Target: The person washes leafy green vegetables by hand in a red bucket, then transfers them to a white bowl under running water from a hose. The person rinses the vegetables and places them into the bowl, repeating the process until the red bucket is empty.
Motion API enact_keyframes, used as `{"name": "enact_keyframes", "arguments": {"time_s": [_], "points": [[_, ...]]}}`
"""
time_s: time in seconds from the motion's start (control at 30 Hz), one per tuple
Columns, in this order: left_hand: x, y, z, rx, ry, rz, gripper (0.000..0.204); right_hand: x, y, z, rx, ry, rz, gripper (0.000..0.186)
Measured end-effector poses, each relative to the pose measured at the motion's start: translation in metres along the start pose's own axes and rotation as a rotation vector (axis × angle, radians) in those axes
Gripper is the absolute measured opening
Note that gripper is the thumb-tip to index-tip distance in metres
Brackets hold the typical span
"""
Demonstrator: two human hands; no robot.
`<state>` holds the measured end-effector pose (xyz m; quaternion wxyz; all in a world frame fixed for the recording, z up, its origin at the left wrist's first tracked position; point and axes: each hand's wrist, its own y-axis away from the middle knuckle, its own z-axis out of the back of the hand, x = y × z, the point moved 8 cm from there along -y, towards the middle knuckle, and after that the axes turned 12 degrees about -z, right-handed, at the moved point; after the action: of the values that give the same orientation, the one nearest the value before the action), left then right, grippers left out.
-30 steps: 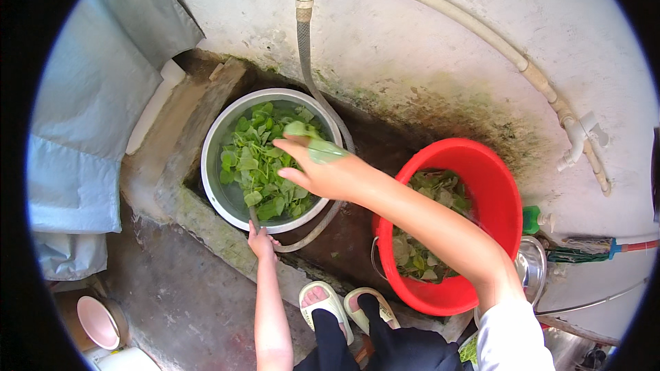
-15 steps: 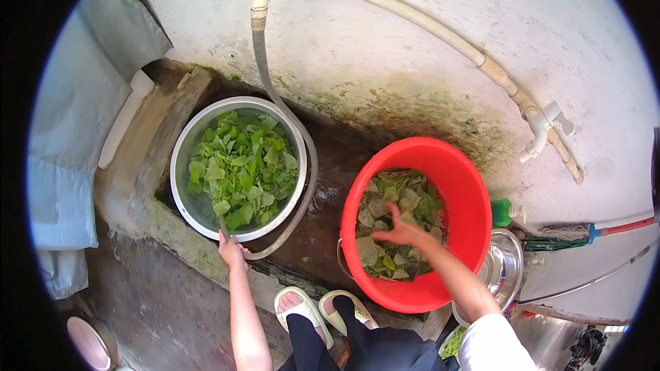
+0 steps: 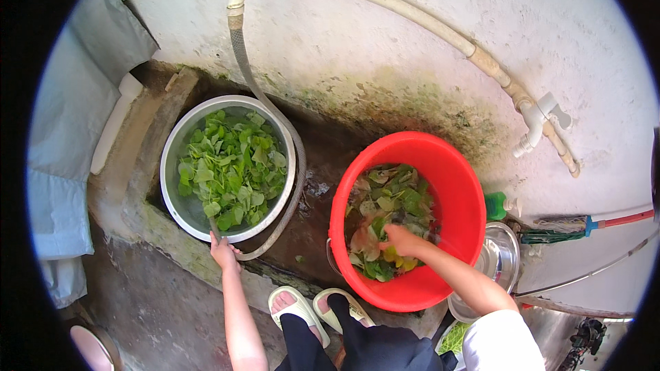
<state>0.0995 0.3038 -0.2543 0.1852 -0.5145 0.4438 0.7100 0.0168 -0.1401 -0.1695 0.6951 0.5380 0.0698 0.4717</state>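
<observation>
My left hand [image 3: 223,253] is closed round the end of a grey hose [image 3: 283,223] at the near rim of a metal basin [image 3: 165,177]. Fresh green leaves [image 3: 230,168] heap up in the basin, and the hose tip points in over its edge. Inside a red bucket [image 3: 459,203] to the right, my right hand [image 3: 402,242] has its fingers curled on leafy greens [image 3: 385,199], which look wet and partly smeared by motion. Some of the leaves by that hand are yellowish.
From a wall pipe [image 3: 388,1] the hose drops behind the basin. A white tap [image 3: 540,120] sticks out at the right. Beside the bucket are a shiny metal bowl [image 3: 507,251], a green bottle [image 3: 495,205] and a mop [image 3: 557,230]. A low concrete ledge [image 3: 185,233] borders the wet trough.
My right hand has gone from spread fingers above the leaves to curled fingers among them, stirring them. My left hand stays on the hose. The whole view has shifted slightly.
</observation>
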Motion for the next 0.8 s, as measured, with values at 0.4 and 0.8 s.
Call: {"name": "enact_keyframes", "arguments": {"time_s": [0.4,0.8], "points": [[-0.001,0.0,0.0,-0.016,-0.015,-0.003,0.058,-0.039,-0.001,-0.019,-0.287,0.273,-0.418,0.112],[-0.006,0.007,-0.004,-0.001,-0.026,0.012,0.059,0.016,0.041,0.035,-0.351,-0.004,-0.196,0.072]]}}
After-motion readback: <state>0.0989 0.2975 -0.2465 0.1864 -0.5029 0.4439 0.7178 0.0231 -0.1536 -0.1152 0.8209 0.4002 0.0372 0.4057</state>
